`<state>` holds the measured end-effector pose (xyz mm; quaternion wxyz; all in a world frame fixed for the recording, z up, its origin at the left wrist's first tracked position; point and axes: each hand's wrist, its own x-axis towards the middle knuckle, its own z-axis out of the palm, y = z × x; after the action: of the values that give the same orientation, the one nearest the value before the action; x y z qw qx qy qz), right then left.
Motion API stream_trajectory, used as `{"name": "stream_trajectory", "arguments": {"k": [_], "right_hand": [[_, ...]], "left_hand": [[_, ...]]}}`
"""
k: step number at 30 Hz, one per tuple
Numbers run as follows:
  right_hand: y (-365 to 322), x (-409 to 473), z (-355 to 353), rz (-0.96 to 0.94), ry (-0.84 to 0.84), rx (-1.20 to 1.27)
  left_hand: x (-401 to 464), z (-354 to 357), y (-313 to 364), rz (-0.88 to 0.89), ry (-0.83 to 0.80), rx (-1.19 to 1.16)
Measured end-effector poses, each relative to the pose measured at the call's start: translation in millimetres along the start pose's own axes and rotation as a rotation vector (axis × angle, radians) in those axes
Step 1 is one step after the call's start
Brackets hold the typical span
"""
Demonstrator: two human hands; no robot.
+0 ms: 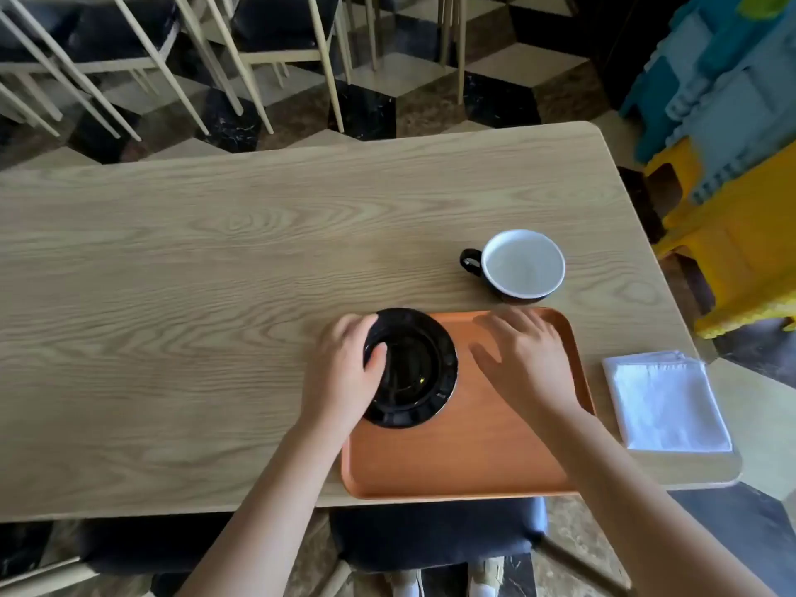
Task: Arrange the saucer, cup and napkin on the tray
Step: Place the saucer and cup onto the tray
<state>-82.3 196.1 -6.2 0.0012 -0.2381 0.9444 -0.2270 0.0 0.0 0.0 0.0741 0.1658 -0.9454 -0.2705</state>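
View: head camera, looking forward and down over a pale wood-grain table (pixel 215 252).
Hidden or cut off: the near left corner of the orange tray (pixel 474 445) lies under the left forearm; its right side is crossed by the right wrist and forearm. The left rim of the black saucer (pixel 413 368) is covered by the left hand (pixel 344 372). The right hand (pixel 523 359) is slightly motion-blurred, so its height above the tray cannot be told.
Left grip: fingers curled over the saucer's left rim, thumb (pixel 377 359) pressed into the saucer's well; the hand has hold of the saucer.
Right grip: fingers spread wide and flat over the tray's upper right part, holding nothing.
Saucer position: centre of the frame, at the tray's upper left corner, its far-left rim overhanging the tray edge; whether it rests flat or is lifted cannot be told.
Cup (pixel 521 265): black outside, white inside, upright on the table just beyond the tray's far edge, above the right hand and apart from it; handle (pixel 470 260) points to frame left.
Napkin (pixel 667 402): white, folded square, flat on the table at right of the frame, just beside the tray's right edge, apart from both hands.
Tray axis: long axis runs roughly near to far, leaning slightly toward the upper right.
Surroundings: chair legs (pixel 172 58) at upper left on a chequered floor; stacked blue and yellow plastic stools (pixel 732 165) at upper right.
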Motion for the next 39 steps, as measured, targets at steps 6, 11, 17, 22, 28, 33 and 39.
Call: {"name": "stream_trajectory", "arguments": {"k": [6, 11, 17, 22, 28, 33, 39], "right_hand": [[57.0, 29.6, -37.7, 0.012, 0.096, -0.211], [98.2, 56.5, -36.6, 0.05, -0.069, -0.274], [97.3, 65.8, -22.5, -0.032, -0.062, -0.19], [110.4, 67.1, -18.1, 0.071, -0.098, 0.147], [109.6, 64.7, -25.1, 0.086, -0.093, 0.364], [109.2, 42.5, -39.3, 0.067, -0.056, 0.569], [107.4, 10.8, -45.0, 0.068, -0.083, 0.641]], "left_hand": [[45.2, 29.5, 57.1, 0.342, -0.02, 0.14], [92.3, 63.6, 80.3, 0.387, -0.132, 0.273], [100.6, 81.4, 72.6, 0.38, -0.122, 0.319], [100.2, 99.0, 83.6, 0.325, -0.083, 0.143], [97.5, 92.4, 87.3, 0.304, -0.032, 0.03], [70.7, 76.9, 94.4, 0.314, 0.054, -0.03], [31.4, 72.0, 94.0, 0.276, 0.028, -0.124]]}}
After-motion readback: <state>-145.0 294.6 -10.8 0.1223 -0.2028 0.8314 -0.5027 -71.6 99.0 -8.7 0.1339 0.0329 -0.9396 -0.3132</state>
